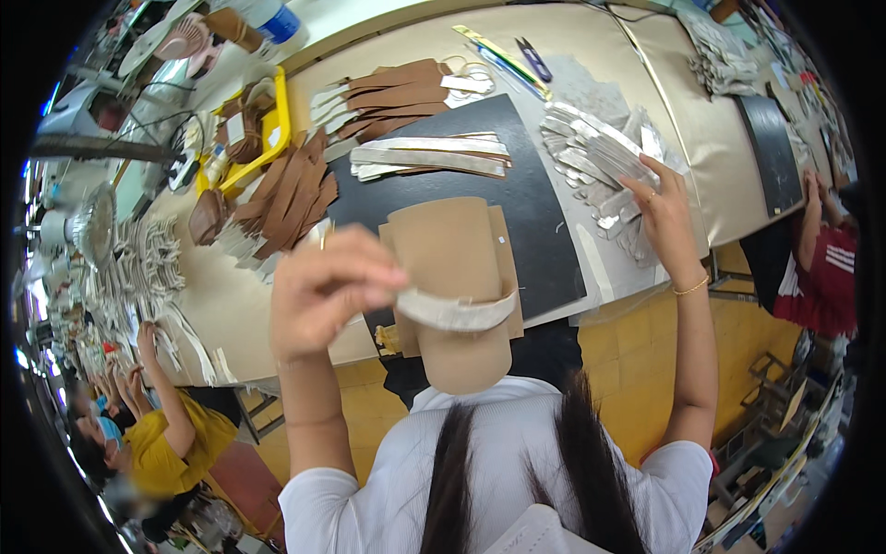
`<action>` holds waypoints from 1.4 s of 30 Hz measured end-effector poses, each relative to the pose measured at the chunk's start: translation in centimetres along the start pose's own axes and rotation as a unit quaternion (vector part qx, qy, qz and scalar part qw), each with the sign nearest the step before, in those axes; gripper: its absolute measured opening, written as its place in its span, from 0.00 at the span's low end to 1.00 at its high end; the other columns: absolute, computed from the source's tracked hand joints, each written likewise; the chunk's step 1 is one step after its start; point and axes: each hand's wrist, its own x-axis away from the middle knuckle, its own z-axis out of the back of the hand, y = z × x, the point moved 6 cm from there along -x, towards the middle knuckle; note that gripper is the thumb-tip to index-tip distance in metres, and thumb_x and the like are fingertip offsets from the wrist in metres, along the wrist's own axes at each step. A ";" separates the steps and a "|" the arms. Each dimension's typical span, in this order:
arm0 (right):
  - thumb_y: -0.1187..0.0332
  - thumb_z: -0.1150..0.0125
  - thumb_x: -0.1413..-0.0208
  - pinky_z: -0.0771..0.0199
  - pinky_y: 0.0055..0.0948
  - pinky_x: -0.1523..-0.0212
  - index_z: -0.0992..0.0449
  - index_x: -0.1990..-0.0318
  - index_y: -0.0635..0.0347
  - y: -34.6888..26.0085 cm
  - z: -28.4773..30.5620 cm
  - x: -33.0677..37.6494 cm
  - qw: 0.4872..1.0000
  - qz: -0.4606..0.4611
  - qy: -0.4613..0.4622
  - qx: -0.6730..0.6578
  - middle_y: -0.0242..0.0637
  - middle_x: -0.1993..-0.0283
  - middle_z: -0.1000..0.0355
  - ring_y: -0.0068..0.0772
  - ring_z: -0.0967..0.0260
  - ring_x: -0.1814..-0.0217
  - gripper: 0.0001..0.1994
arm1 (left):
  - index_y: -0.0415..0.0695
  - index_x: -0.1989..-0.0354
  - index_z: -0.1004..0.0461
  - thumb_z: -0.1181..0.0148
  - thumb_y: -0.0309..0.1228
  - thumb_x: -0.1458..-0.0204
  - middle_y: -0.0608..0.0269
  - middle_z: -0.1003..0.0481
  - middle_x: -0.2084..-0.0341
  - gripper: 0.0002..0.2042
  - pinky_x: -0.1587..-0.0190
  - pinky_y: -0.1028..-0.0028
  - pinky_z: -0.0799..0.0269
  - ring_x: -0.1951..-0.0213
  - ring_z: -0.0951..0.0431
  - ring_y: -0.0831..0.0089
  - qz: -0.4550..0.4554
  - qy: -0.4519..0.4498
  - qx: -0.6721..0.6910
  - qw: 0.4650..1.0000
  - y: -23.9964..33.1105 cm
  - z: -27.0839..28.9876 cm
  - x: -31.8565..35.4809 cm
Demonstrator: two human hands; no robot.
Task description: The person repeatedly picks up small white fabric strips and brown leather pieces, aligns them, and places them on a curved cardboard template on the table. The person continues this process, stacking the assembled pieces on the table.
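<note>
Tan sole piece (pixel 452 277) sits upright over the tabletop (pixel 221 305) edge, left hand (pixel 323 291) pinching its silver strap (pixel 457 311). Right hand (pixel 663 214) is loose on the silver strip pile (pixel 600 162), grasping nothing I can see. I'd keep the strap taut and square across.

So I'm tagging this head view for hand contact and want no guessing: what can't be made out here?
- Left hand: its fingertips on the silver strap are hidden behind its own knuckles.
- Tan sole form: the lower end is cut off by the person's white shirt.
- Right hand: it reaches the silver strip pile, but which strip it touches is too small to tell.
</note>
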 end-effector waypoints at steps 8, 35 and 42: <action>0.81 0.41 0.57 0.35 0.37 0.47 0.22 0.62 0.55 1.2 -0.5 -0.8 0.998 0.009 -0.064 0.020 0.37 0.48 0.32 0.43 0.36 0.45 0.14 | 0.36 0.58 0.25 0.43 0.25 0.47 0.67 0.26 0.75 0.10 0.70 0.81 0.33 0.74 0.30 0.83 0.240 0.153 -0.103 0.953 -12.0 8.8 -3.9; 0.74 0.49 0.39 0.35 0.34 0.41 0.34 0.55 0.62 6.4 13.4 0.1 0.840 -0.088 0.298 -0.444 0.43 0.53 0.28 0.37 0.30 0.48 0.07 | 0.37 0.69 0.27 0.37 0.30 0.53 0.63 0.25 0.78 0.09 0.77 0.81 0.29 0.75 0.21 0.76 0.192 0.289 -0.375 0.860 -11.0 18.0 -13.1; 0.76 0.48 0.40 0.32 0.28 0.55 0.34 0.47 0.60 3.3 10.6 -0.8 0.770 -0.042 0.234 -0.592 0.43 0.54 0.28 0.31 0.30 0.61 0.14 | 0.32 0.53 0.30 0.43 0.25 0.47 0.58 0.25 0.68 0.14 0.62 0.78 0.24 0.67 0.20 0.71 0.060 0.173 -0.104 0.978 -0.4 9.0 -11.4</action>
